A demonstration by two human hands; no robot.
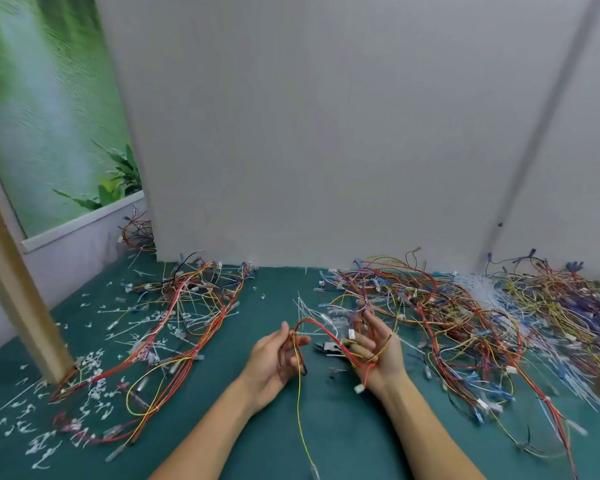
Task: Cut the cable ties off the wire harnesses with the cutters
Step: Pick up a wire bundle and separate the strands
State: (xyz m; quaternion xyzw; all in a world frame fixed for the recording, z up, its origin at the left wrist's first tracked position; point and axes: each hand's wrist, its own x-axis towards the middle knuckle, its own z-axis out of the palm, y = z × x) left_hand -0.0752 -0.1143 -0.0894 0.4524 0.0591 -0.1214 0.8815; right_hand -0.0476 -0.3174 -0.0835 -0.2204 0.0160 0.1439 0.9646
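A red and yellow wire harness [314, 322] arches between my two hands above the green table. My left hand [272, 358] is palm up and pinches the harness between thumb and fingers; a yellow wire [300, 420] hangs from it toward me. My right hand [378, 351] holds the harness's other end across its palm, its upper fingers stretched out, and a white connector [359, 388] dangles below it. The black-handled cutters [328, 349] lie on the table between my hands, touched by neither.
A large tangle of harnesses [465, 320] covers the right side of the green mat [343, 438]. A smaller pile [187, 306] lies at left, with cut white ties [94, 368] scattered around a wooden post [25, 306]. A grey wall panel stands behind.
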